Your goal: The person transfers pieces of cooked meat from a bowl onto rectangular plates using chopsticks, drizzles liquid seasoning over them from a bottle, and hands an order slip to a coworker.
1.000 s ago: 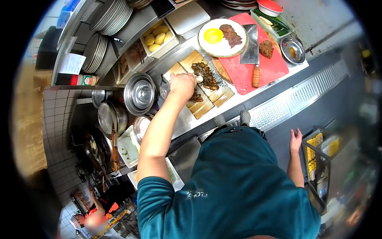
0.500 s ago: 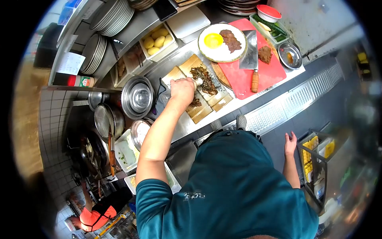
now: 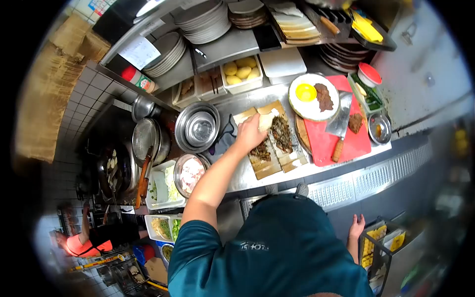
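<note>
My left hand (image 3: 250, 132) reaches over the steel counter, fingers closed on a pale whitish lump (image 3: 268, 120) that I cannot identify. Under and beside it lie two tan rectangular boards or sheets (image 3: 292, 159). Dark chopped filling (image 3: 283, 136) covers much of the right one, and a smaller dark heap (image 3: 261, 152) sits on the left one. Well away from the counter, my right hand (image 3: 356, 226) hangs low at my side, its fingers apart and holding nothing.
Right of the boards, a cleaver (image 3: 339, 119) and cooked meat (image 3: 355, 123) lie on a red cutting board (image 3: 324, 154), beside a plate (image 3: 297, 105). Nested steel bowls (image 3: 198, 108) stand left. A shelf with stacked plates (image 3: 200, 24) overhangs the back. A co-worker in orange (image 3: 81, 246) stands far left.
The camera view has tilted and shifted, so the counter appears lower and further right. My left hand still holds the pale lump over the boards. My right hand stays low and open.
</note>
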